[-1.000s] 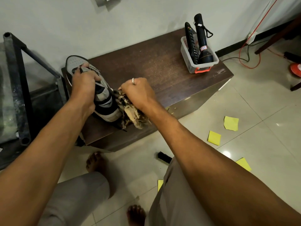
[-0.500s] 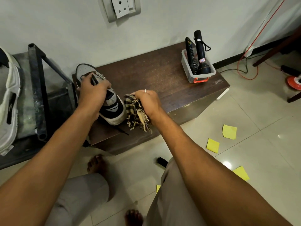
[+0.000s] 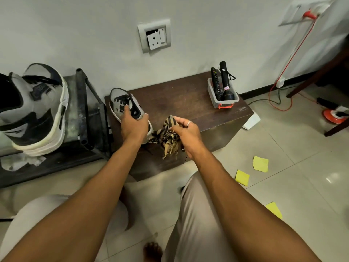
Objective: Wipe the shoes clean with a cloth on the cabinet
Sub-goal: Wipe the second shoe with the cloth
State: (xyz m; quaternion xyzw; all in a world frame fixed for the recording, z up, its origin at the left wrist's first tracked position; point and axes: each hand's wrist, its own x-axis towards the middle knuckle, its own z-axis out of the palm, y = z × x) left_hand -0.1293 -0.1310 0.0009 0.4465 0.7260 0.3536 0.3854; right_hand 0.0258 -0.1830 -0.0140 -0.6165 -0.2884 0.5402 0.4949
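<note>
The left hand [image 3: 134, 125] grips the grey-and-black shoe [image 3: 120, 100] from above, fingers curled over its collar and laces and thumb on the near side, pinning it on the left end of the cabinet [image 3: 181, 99] top with the toe pointing toward the wall behind the cabinet. The right hand [image 3: 186, 132] holds the striped cloth [image 3: 167, 138] bunched in curled fingers at the cabinet's front edge, its frayed ends dangling over that edge; the bundle sits just beside the shoe's heel, and whether it touches the heel cannot be told. The step in hand looks like wiping the heel and the right flank of this shoe. To do it well, I would gather the loose ends into the palm so a firm pad meets the shoe, press down with the left hand so the shoe does not skid on the cabinet, and stroke along the sole rim from heel to toe, tilting the shoe to expose each side. A second shoe [image 3: 35, 110] waits on the metal rack [image 3: 83, 103] left of the cabinet, probably next. A clear box [image 3: 222, 99] with a torch [image 3: 225, 82] stands at the cabinet's right end, well apart from the wiping
</note>
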